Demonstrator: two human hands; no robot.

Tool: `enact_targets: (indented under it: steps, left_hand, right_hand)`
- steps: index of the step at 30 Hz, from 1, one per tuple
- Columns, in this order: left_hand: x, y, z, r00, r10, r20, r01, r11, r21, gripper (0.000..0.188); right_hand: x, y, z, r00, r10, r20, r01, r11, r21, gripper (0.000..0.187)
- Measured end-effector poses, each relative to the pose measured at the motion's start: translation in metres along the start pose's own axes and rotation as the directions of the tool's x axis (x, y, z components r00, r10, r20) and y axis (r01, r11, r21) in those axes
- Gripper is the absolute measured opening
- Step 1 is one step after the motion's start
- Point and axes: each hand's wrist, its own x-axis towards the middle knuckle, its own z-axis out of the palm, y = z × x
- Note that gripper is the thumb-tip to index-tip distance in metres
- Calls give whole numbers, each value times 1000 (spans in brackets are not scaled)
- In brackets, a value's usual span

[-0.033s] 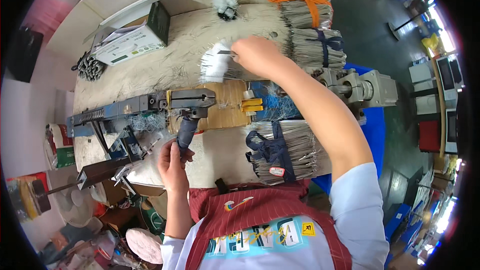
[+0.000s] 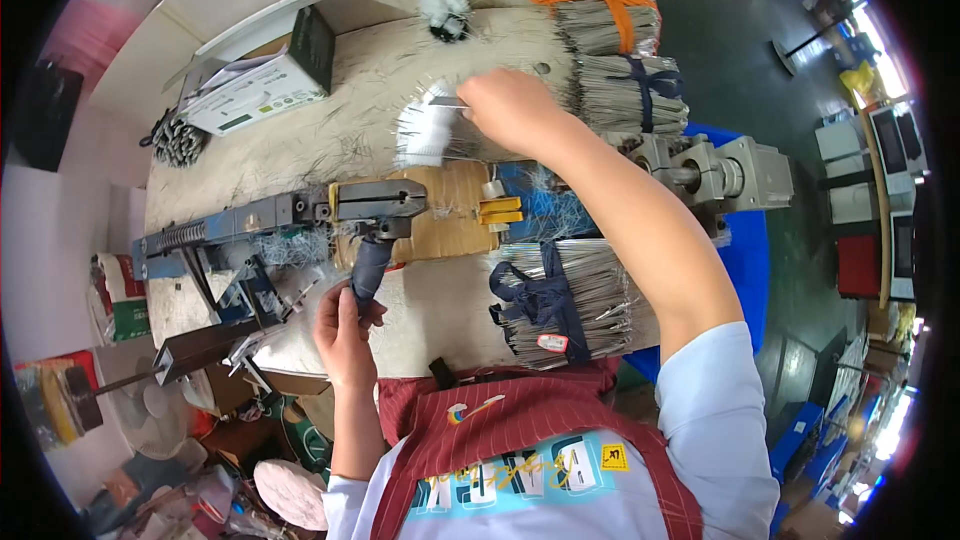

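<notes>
My left hand (image 2: 345,330) is closed round the dark wrapped handle (image 2: 370,272) below the steel jaws (image 2: 380,198) of a bench machine. Farther out over the table, my right hand (image 2: 508,108) is closed, with the fingertips pinched on a thin, flat grey metal piece (image 2: 447,102). That piece lies across the top of a white bristle bundle (image 2: 424,135), whose thin wires stick out to the sides. Between the jaws and a shaft clamp (image 2: 710,172) at the right is a yellow block (image 2: 500,211) beside a brown board (image 2: 455,202).
Tied wire bundles lie at the near middle (image 2: 562,302) and far right (image 2: 630,95). A white and dark green carton (image 2: 262,90) stands far left, near a coil of dark chain-like material (image 2: 180,138). A black-and-white bristle piece (image 2: 445,16) sits at the back. Loose wires litter the tabletop (image 2: 375,60).
</notes>
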Motion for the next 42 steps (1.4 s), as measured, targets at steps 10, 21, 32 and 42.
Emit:
enact_targets:
  steps: [10, 21, 32, 42]
  left_hand:
    - [-18, 0, -8, 993, 88, 75, -109, 930, 350, 17]
    - [-23, 46, 93, 712, 315, 628, -640, 659, 395, 12]
    - [35, 86, 174, 404, 377, 833, -913, 105, 395, 13]
    - [45, 121, 132, 467, 102, 878, -882, 127, 454, 10]
  right_hand:
    - [-201, 23, -68, 997, 82, 12, -83, 968, 236, 13]
    - [-258, 51, -65, 992, 122, -11, -113, 946, 304, 15]
    - [-132, 49, -73, 949, -156, -275, 168, 986, 22, 13]
    - [-98, 1, -41, 846, -488, -214, 502, 865, 12, 10]
